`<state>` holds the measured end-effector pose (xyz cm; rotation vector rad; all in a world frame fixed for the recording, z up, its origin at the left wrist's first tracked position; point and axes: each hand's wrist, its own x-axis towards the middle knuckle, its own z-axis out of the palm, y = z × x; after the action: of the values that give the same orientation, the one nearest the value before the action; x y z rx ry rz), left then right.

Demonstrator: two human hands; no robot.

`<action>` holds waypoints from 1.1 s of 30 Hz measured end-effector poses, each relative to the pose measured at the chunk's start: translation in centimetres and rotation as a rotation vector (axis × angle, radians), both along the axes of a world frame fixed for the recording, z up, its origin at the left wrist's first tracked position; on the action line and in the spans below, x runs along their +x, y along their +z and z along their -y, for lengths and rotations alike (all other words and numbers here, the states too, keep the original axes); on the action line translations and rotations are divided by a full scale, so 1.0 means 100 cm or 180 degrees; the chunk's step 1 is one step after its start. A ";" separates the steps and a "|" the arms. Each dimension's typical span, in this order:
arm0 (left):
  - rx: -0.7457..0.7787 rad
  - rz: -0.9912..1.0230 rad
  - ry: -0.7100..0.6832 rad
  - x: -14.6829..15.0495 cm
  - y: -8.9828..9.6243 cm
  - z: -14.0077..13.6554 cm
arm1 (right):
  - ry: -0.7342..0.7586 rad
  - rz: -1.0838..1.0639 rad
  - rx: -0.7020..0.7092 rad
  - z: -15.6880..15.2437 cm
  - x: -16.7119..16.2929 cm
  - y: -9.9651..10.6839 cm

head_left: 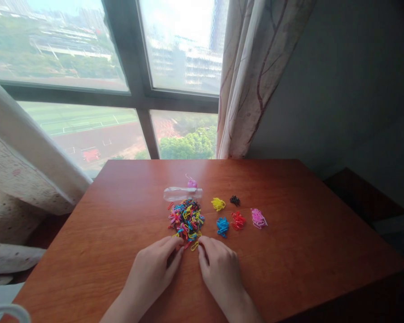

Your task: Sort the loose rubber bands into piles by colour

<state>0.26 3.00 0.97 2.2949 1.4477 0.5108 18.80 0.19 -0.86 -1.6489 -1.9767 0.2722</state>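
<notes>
A mixed heap of small, loop-shaped plastic pins (187, 217) in several colours lies on the table in front of me. My left hand (160, 260) is at the heap's near left edge, thumb and forefinger drawn together; what is between them, if anything, is hidden. My right hand (221, 262) is at the near right edge, its thumb and forefinger closed at the end of a yellow pin (194, 246). Right of the heap are small single-colour piles: yellow pins (218, 204), black pins (234, 200), blue pins (222, 227), red pins (238, 221) and pink pins (258, 218).
Behind the heap lie a clear plastic pouch (180, 194) and a small pink item (192, 183) with a pale loop. The brown wooden table (299, 260) reaches a window (141, 98) with curtains (244, 80) at both sides. A white curved object (8, 309) shows at lower left.
</notes>
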 end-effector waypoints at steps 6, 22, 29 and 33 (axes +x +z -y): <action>-0.0064 -0.0024 -0.0008 0.001 0.002 0.000 | 0.0043 -0.0026 0.0082 0.001 0.001 0.000; -0.0068 -0.0249 -0.0076 0.001 0.000 0.001 | 0.0123 -0.0287 0.0106 0.001 0.005 0.003; -0.0196 -0.0252 -0.0095 0.002 0.002 0.001 | -0.0411 -0.0038 0.0460 -0.033 0.044 0.021; -0.0199 -0.0263 -0.0100 0.001 0.002 0.002 | -0.0603 0.0379 0.0425 -0.064 0.061 0.030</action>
<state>0.36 2.85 1.16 2.3102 1.4420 0.3604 24.87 6.57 2.15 -1.7846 -1.8618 -0.0289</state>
